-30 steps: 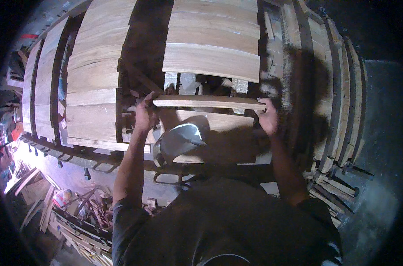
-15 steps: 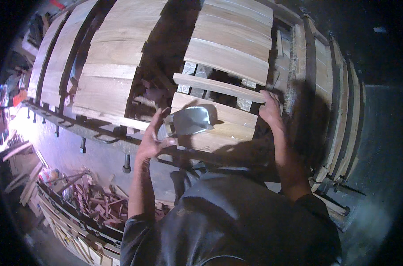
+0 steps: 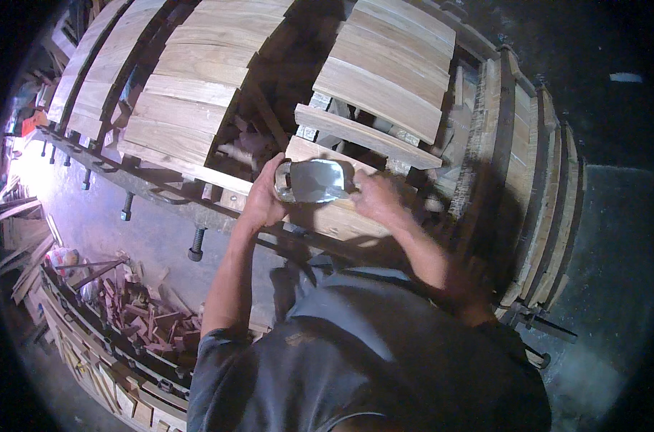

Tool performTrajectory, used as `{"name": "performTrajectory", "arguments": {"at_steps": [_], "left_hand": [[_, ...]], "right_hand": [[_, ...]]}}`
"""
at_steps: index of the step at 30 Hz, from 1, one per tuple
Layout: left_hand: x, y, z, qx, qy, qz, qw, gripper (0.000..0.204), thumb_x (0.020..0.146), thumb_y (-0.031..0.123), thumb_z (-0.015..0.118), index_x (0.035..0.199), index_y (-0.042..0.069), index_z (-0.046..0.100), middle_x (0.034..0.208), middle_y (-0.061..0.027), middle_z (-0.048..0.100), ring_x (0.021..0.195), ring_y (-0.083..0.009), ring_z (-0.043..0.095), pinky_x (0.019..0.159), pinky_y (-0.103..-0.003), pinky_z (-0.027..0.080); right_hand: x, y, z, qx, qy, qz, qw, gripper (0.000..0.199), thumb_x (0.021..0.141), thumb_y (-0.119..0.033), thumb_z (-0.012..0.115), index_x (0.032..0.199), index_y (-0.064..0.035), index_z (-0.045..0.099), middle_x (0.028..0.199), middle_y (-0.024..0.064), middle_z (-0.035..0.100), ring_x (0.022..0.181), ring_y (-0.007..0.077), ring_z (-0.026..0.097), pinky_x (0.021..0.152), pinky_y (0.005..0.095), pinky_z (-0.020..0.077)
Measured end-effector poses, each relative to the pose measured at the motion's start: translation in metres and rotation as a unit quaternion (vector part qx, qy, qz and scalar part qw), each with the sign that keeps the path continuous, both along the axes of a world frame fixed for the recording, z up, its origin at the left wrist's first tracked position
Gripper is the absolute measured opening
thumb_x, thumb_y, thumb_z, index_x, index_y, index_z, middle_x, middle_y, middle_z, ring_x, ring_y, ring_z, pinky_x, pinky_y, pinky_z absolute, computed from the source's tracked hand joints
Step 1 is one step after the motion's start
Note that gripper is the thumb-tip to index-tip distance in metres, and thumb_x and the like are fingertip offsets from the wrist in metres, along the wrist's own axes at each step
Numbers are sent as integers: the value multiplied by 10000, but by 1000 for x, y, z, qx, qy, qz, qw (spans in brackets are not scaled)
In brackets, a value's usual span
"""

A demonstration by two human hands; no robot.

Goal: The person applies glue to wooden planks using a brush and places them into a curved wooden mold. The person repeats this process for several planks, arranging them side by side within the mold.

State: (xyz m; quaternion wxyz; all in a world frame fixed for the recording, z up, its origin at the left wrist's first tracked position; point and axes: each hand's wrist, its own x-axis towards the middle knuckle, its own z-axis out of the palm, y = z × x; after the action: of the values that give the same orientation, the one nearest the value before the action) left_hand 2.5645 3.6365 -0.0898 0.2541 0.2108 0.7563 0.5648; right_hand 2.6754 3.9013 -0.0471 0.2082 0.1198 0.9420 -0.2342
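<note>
My left hand is wrapped round one end of a cut-open, shiny container with a pale grey inside, held above the near boards. At the container's right rim is my right hand, its fingers drawn together; what they grip, if anything, is hidden. Below both hands lie pale wooden boards side by side. Just beyond them a loose narrow board lies at a slant across a gap, its right end sticking out. A panel of joined boards lies farther off.
More board panels lie to the left on the rack. Clamp bolts stick out along its metal front rail. At lower left, a bin holds reddish wood scraps. Upright frames with boards stand at the right.
My right hand has left the right end of the loose narrow board and come in to the container's right rim. My left hand still holds the container. The view has shifted slightly.
</note>
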Motion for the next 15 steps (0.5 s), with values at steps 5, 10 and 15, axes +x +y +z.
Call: {"name": "performTrajectory", "arguments": {"at_steps": [5, 10, 15], "left_hand": [[5, 0, 11, -54, 61, -6, 997, 931, 654, 49, 873, 1439, 50, 373, 1291, -131, 597, 1196, -243, 575, 1036, -356, 467], [7, 2, 31, -71, 93, 2, 993, 884, 629, 68, 868, 1393, 54, 425, 1245, -140, 615, 1155, -267, 599, 1005, -360, 481], [8, -1, 28, -65, 106, 34, 992, 675, 666, 3, 721, 1305, 58, 508, 1203, -191, 606, 1132, -377, 603, 983, -400, 483]], "right_hand": [[3, -48, -22, -34, 93, -46, 994, 282, 819, -29, 599, 1098, -52, 570, 969, 255, 679, 935, 465, 650, 822, 563, 514], [4, -64, -18, -97, 199, 28, 975, 261, 839, -35, 605, 1093, -96, 605, 1020, 198, 649, 961, 436, 629, 792, 528, 515], [-9, -63, -1, -28, 188, 66, 979, 114, 894, -119, 626, 1001, -82, 633, 1028, 177, 604, 926, 425, 632, 771, 529, 521]]}}
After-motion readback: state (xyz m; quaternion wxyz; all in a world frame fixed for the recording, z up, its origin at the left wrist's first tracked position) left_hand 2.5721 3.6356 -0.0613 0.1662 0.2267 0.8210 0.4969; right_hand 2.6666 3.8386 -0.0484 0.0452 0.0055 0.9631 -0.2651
